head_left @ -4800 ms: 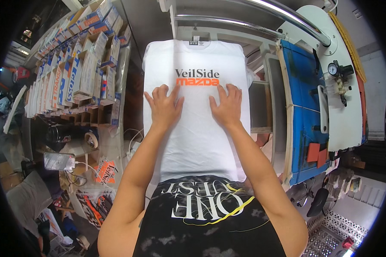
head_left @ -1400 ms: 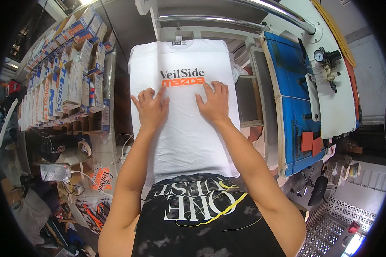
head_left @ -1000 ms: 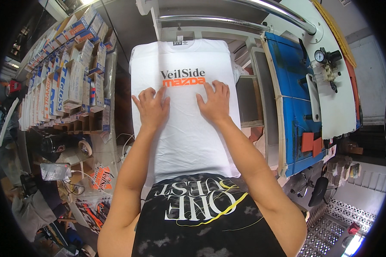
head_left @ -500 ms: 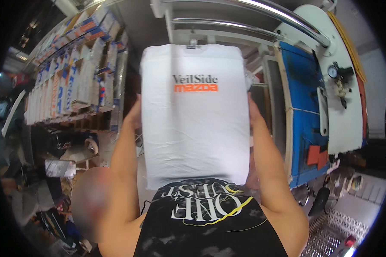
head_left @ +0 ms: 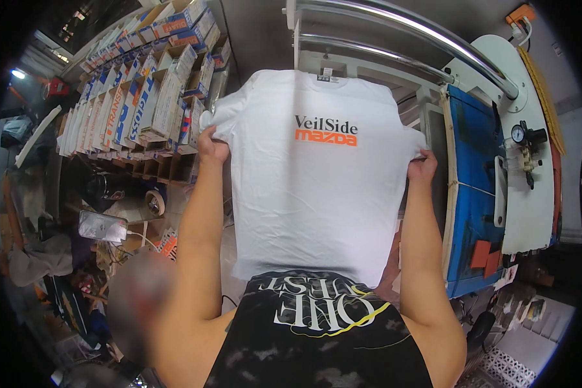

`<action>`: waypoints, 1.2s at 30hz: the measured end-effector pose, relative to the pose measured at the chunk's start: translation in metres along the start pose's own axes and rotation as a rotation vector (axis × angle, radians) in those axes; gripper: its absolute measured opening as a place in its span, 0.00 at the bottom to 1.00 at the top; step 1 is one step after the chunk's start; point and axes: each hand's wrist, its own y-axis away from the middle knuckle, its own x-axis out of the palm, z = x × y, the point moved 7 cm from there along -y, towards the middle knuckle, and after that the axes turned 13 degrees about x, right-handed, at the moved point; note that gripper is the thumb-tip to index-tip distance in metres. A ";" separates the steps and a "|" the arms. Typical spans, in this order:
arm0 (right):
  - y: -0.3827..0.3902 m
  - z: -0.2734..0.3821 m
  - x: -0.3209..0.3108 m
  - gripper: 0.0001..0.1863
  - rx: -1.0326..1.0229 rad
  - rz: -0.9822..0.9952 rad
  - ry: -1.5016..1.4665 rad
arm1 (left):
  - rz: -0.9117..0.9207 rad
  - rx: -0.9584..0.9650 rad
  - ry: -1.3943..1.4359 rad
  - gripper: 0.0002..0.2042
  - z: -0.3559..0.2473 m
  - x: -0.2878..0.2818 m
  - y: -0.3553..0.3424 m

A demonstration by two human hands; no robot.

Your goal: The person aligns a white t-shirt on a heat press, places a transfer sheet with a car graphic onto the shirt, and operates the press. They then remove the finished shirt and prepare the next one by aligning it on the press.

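Note:
A white T-shirt (head_left: 317, 207) lies spread in front of me, neck end away from me. On its chest is a black and orange print (head_left: 325, 131). My left hand (head_left: 214, 145) is closed on the left sleeve, pinching the cloth out to the side. At the other side my right hand (head_left: 422, 167) grips the end of the right sleeve. Both arms reach forward along the shirt's sides. What carries the shirt is mostly hidden beneath it; the lower hem sits close against my body.
Beyond the shirt run chrome bars (head_left: 375, 48) of a white-framed machine. To the right stand a blue panel (head_left: 475, 149) and a pressure gauge (head_left: 518, 134). Long cardboard boxes (head_left: 139, 107) fill a rack at left, above a phone (head_left: 103, 226) on a white cable.
My hands have moved outward and away from me and now hold the sleeves out to the sides. The shirt, earlier narrow with its sides tucked down, is spread wider.

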 end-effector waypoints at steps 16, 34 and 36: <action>0.033 0.001 0.035 0.27 -0.068 0.122 -0.187 | -0.014 0.089 0.140 0.21 -0.024 0.022 0.006; 0.038 0.009 0.042 0.25 -0.020 0.058 -0.165 | 0.049 0.059 0.177 0.23 -0.029 0.036 0.012; 0.039 0.008 0.043 0.26 -0.003 0.067 -0.177 | 0.063 0.058 0.164 0.23 -0.030 0.035 0.011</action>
